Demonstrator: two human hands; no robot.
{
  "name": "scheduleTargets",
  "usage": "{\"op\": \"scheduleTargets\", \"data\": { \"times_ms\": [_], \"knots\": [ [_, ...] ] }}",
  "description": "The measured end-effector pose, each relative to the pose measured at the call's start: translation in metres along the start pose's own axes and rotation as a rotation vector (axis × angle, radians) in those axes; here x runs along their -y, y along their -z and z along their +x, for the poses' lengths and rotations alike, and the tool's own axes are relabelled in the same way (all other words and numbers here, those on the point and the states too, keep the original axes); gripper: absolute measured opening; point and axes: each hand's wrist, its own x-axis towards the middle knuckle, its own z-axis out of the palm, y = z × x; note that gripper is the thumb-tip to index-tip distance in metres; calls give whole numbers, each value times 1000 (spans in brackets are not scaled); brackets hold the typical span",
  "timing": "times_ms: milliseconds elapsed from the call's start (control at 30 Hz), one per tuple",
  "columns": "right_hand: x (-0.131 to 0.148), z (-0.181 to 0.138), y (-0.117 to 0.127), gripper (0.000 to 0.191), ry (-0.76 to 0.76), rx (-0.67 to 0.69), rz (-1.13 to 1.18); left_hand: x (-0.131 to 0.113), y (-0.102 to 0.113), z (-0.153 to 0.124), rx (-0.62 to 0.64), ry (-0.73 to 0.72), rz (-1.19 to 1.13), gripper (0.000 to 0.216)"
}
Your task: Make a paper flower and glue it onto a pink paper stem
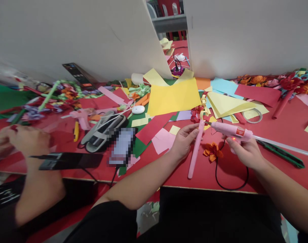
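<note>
My right hand is wrapped round the handle of a pink hot glue gun, whose small orange light is lit. A clear glue stick juts from its back end. The nozzle points left, close to the top of a rolled pink paper tube. My left hand grips that tube near its upper end, fingers closed behind it. A pale yellow paper strip curls at the tube's top; whether the nozzle touches it I cannot tell. An orange paper flower lies between my hands.
A green box cutter and a tape roll lie at right. Yellow paper and coloured scraps cover the back. A phone, an open case and another pink glue gun are left, beside a co-worker's hands.
</note>
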Motion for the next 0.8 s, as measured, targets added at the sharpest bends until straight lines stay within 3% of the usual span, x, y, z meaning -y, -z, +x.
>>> {"op": "scheduleTargets", "data": {
  "times_ms": [800],
  "knots": [
    [13,2,-2,45,-56,7,10,-1,0,0,-8,-13,2,61]
  ]
}}
